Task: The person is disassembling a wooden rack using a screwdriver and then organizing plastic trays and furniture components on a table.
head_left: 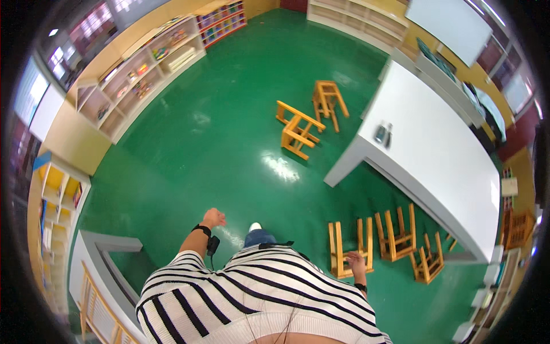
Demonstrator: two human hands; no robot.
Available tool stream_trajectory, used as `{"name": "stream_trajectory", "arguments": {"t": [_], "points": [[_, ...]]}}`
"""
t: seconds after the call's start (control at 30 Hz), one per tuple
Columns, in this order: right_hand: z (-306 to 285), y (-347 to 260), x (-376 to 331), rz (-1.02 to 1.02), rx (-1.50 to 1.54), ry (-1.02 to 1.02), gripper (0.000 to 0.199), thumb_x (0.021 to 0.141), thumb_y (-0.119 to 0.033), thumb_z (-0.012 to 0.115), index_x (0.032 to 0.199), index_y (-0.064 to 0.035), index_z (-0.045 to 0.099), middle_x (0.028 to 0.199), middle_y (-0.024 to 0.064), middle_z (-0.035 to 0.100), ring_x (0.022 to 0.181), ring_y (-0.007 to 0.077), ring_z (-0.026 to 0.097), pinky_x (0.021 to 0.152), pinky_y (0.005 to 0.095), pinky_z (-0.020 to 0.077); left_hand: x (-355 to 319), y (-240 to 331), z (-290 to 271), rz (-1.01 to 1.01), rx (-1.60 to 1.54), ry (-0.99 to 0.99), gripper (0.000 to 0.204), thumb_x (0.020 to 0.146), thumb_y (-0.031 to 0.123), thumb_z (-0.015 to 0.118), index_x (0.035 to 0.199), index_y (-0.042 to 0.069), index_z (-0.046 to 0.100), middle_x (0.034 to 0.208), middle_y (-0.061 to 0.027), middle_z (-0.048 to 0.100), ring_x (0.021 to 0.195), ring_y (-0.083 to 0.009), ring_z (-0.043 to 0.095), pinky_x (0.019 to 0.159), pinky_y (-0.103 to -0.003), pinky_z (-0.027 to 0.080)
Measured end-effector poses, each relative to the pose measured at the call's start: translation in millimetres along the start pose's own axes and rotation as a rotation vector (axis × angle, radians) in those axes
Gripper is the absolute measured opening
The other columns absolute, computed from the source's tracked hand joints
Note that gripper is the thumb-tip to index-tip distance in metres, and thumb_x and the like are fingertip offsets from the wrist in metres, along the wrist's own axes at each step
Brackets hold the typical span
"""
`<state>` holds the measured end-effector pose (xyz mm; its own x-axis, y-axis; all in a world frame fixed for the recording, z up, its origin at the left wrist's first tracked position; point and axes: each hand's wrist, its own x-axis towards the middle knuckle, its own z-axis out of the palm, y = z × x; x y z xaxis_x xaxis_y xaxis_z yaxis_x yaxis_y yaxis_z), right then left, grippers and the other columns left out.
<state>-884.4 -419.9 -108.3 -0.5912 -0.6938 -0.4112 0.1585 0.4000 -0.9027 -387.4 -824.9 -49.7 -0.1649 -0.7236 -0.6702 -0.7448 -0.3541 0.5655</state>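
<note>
I look down over my black-and-white striped top at a green floor. My left hand (213, 218) hangs in front of me, fingers curled, holding nothing, with a black band on the wrist. My right hand (356, 264) rests on the top edge of a small yellow wooden chair (342, 247) lying tipped on the floor by my right side. Whether the fingers close around the chair's rail is hard to tell. Two more tipped wooden chairs (396, 235) lie just right of it, under the edge of a long white table (435, 155).
Two other yellow chairs (300, 130) lie overturned farther out on the floor. A small dark object (382, 134) sits on the white table. Low shelving with toys (143, 69) lines the left wall. A grey-edged unit (109, 258) and wooden rail stand at my left.
</note>
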Motion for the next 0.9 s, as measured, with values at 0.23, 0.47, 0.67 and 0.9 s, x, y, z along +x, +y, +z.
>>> {"name": "stream_trajectory", "arguments": {"t": [0.23, 0.47, 0.67, 0.9], "points": [[115, -62, 102, -0.188, -0.650, -0.175, 0.024, 0.073, 0.006, 0.051, 0.094, 0.0016, 0.061, 0.090, 0.0141, 0.063, 0.089, 0.0228, 0.059, 0.073, 0.0344, 0.0482, 9, -49, -83, 0.088, -0.056, -0.008, 0.018, 0.081, 0.013, 0.059, 0.079, -0.004, 0.066, 0.070, -0.0109, 0.067, 0.064, -0.0166, 0.066, 0.057, -0.029, 0.052], [223, -135, 190, 0.250, -0.724, -0.573, 0.023, 0.075, 0.006, 0.048, 0.094, 0.0032, 0.060, 0.081, 0.0143, 0.063, 0.068, 0.0224, 0.061, 0.060, 0.0321, 0.0504, 35, -30, -169, -0.069, -0.022, 0.430, 0.025, 0.077, 0.028, 0.064, 0.068, 0.006, 0.069, 0.057, -0.0061, 0.062, 0.052, -0.0130, 0.060, 0.053, -0.028, 0.048], [347, -246, 363, 0.515, -0.450, -0.535, 0.026, 0.085, -0.015, 0.040, 0.103, -0.0035, 0.055, 0.089, 0.0137, 0.065, 0.077, 0.0224, 0.064, 0.062, 0.0314, 0.0494, 98, -62, -212, -0.086, -0.182, 0.577, 0.028, 0.084, 0.029, 0.053, 0.079, 0.007, 0.069, 0.059, -0.0087, 0.063, 0.055, -0.0173, 0.061, 0.057, -0.031, 0.048], [576, -308, 646, 0.039, -0.436, -0.483, 0.016, 0.081, -0.019, 0.057, 0.088, -0.0044, 0.060, 0.070, 0.0114, 0.064, 0.053, 0.0182, 0.061, 0.041, 0.0266, 0.0459, 123, -43, -293, -0.273, -0.301, 0.937, 0.022, 0.082, 0.011, 0.049, 0.090, -0.002, 0.065, 0.067, -0.0126, 0.066, 0.062, -0.0178, 0.065, 0.061, -0.028, 0.051]]}}
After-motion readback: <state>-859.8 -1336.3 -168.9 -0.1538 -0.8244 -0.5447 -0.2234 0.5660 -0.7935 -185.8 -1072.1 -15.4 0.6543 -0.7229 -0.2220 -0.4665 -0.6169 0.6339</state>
